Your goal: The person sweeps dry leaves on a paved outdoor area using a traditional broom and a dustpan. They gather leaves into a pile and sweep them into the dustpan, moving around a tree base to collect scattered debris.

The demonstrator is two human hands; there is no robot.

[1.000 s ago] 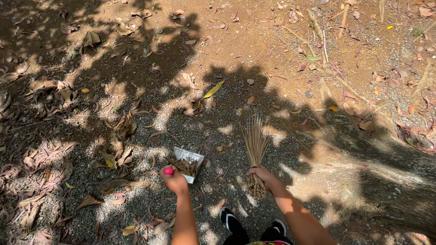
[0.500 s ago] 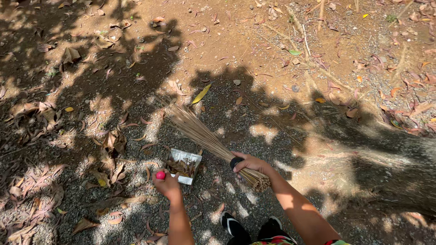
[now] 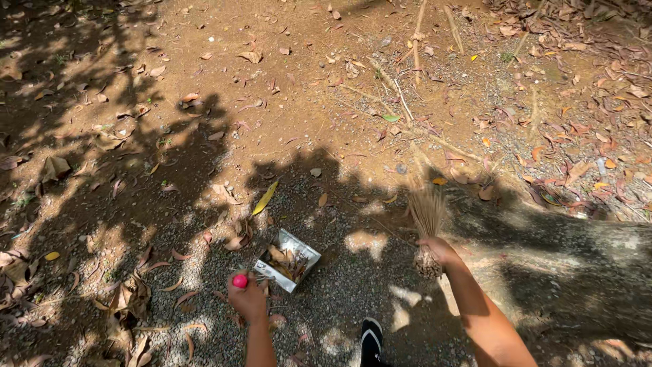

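Left hand [image 3: 248, 299] grips the pink-handled white metal dustpan [image 3: 288, 260], loaded with dry brown leaves [image 3: 288, 261]. Right hand [image 3: 438, 250], right of the dustpan, clamps the straw stick broom [image 3: 428, 224]. Risk: tilting the dustpan spills its leaves onto the gravel ground [image 3: 353, 285].

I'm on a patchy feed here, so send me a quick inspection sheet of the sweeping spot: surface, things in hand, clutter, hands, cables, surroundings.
Surface: bare ground, brown earth above, grey gravel near the feet, dappled with tree shadow.
Job's things: stick broom, bristles pointing away from the person; white dustpan on the gravel with dry leaves in it; its handle ends in a pink knob.
Clutter: dry leaves all round, a yellow leaf, twigs farther up.
Hands: left hand on the dustpan handle; right hand gripping the broom's bound end.
Cables: nothing seen.
Surroundings: thicker leaf litter at upper right; one sandalled foot at the bottom edge.
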